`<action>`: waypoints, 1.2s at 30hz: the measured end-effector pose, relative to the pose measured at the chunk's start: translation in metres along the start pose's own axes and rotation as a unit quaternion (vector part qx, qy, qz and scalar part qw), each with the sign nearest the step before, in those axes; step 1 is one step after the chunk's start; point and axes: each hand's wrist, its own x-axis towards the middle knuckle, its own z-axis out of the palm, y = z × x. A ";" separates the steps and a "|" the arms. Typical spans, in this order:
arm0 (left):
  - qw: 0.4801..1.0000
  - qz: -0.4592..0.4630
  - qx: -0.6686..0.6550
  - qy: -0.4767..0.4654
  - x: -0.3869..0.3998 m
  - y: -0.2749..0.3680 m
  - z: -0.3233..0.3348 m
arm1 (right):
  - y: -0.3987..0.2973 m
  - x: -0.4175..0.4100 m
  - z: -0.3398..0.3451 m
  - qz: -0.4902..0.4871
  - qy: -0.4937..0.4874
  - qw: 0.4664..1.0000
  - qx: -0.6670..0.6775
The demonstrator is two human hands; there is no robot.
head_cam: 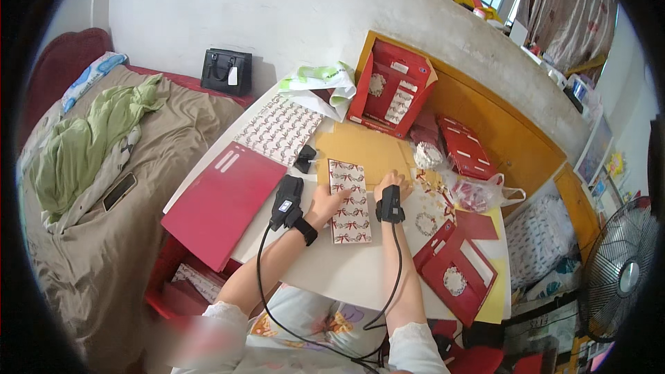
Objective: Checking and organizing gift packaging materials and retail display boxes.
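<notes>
My left hand (pixel 328 204) grips a tall folded paper piece (pixel 351 226) printed with bow and garland rows, thumb across its face. Beyond it lies a flat sheet of brown cardboard (pixel 358 140). My right hand (pixel 393 183) rests at the cardboard's right side, fingers curled; whether it pinches anything is hidden by the wrist device (pixel 389 205). Just right of that hand are scattered small red and gold paper pieces (pixel 434 182) and a roundel with a wreath print (pixel 427 223). A stack of white wreath cut-outs (pixel 428 156) stands farther back.
Dark red card sheets (pixel 223 202) and patterned sheets (pixel 280 127) cover the table's left. A red display box (pixel 392 88) stands at the back. Packed red wallets (pixel 465 148), a clear plastic bag (pixel 480 192) and a red wallet (pixel 457 275) lie right. Black cables (pixel 262 280) trail from both wrists.
</notes>
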 end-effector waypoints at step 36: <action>0.925 0.374 0.065 -0.001 -0.036 0.019 0.011 | -0.009 -0.040 -0.126 -0.076 -0.039 0.861 0.502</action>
